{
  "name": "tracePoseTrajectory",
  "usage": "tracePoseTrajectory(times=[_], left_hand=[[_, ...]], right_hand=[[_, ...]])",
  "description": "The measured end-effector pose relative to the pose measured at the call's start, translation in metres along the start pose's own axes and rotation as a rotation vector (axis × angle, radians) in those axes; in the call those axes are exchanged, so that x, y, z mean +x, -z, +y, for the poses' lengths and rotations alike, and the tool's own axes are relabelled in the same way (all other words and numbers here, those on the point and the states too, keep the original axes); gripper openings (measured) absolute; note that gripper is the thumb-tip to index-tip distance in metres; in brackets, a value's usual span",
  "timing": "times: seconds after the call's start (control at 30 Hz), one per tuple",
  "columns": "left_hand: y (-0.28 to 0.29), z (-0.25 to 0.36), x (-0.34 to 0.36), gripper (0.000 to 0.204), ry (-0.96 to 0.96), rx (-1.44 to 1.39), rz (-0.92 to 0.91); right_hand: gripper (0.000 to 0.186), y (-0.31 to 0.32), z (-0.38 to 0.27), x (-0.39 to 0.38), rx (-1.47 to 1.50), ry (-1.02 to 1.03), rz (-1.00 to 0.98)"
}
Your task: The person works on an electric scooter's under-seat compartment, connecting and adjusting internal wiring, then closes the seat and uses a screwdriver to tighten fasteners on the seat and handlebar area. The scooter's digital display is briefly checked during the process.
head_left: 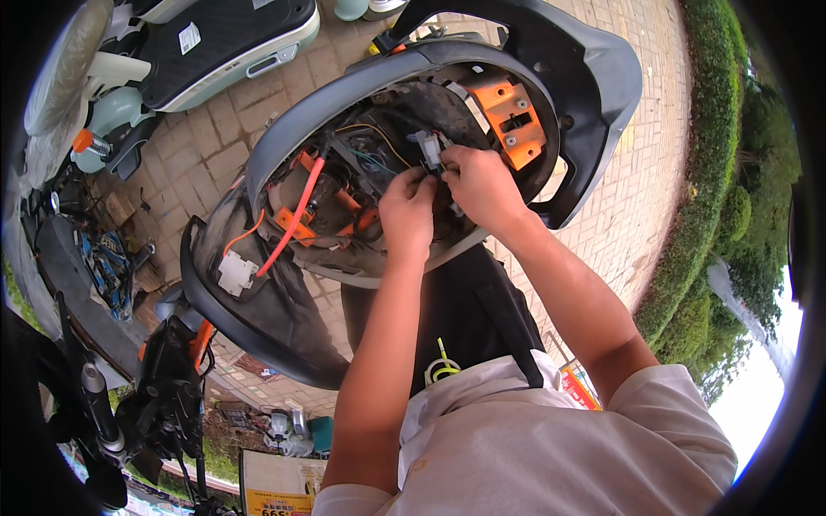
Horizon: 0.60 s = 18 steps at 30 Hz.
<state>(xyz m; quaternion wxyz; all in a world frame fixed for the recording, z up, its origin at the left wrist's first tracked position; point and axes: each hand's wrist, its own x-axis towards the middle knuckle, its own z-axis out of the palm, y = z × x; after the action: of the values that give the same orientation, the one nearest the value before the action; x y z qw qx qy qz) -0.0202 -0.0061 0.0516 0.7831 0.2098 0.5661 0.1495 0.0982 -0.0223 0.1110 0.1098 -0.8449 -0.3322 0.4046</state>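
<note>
Both my hands meet over the opened body of a scooter (284, 129), whose seat is off and whose frame parts show orange. My right hand (482, 185) pinches a grey-white wire connector (428, 148) with several thin wires at it. Close beside it, my left hand (408, 206) has its thumb and fingertips pressed together just below the connector; what lies between them is hidden. Left of my hands, a thick red cable (297, 215) runs to a white plug (238, 273) on the dark body panel. An orange bracket (509, 123) sits at the far right of the opening.
Another scooter (228, 52) with a dark footboard stands at the upper left. Black handlebars (103, 404) rise at the lower left. Brick paving (619, 172) runs along the right toward a green hedge (714, 155). A yellow-and-white box or sign (280, 486) is at the bottom.
</note>
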Motion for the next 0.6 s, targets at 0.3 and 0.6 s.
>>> tracePoseTrajectory(times=[0.3, 0.6], left_hand=[[0.002, 0.004, 0.002, 0.025, -0.038, -0.092, 0.009], [0.006, 0.007, -0.011, 0.019, -0.017, -0.172, -0.122]], right_hand=[[0.024, 0.013, -0.007, -0.006, -0.042, 0.008, -0.031], [0.021, 0.011, -0.005, -0.018, 0.010, 0.220, 0.143]])
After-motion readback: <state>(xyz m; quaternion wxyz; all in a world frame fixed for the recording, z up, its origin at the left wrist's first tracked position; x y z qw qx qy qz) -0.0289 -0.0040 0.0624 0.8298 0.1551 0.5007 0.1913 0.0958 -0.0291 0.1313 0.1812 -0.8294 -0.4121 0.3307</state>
